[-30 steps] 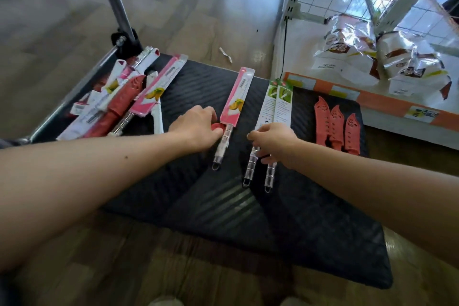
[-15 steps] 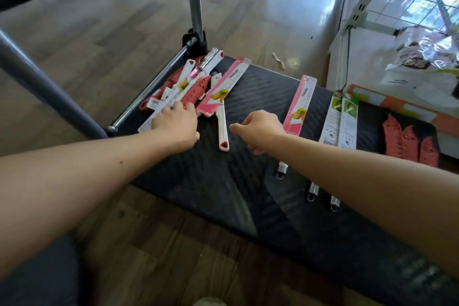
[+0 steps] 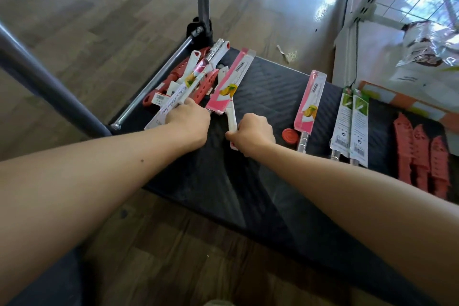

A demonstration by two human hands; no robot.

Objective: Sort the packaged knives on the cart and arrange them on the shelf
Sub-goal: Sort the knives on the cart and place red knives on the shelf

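Head: right grip pinches white knife; left grip unclear, on cart-edge pile.

We see bare black ribbed cart deck between the jumbled red-and-pink knife pile and the lone pink-carded knife. A grey metal handle rail walls the pile's left. The left hand and the right hand, which grips a white-handled knife, block its near edge.

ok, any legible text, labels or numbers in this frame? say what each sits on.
Nothing reads reliably, so no quotes are possible.
White knife sleeve: cursive line, blurred.
Pink knife sleeve mid-cart: small print, blurred.
Green-labelled sleeves: barcodes, digits too small.
Snack bags: print unreadable.
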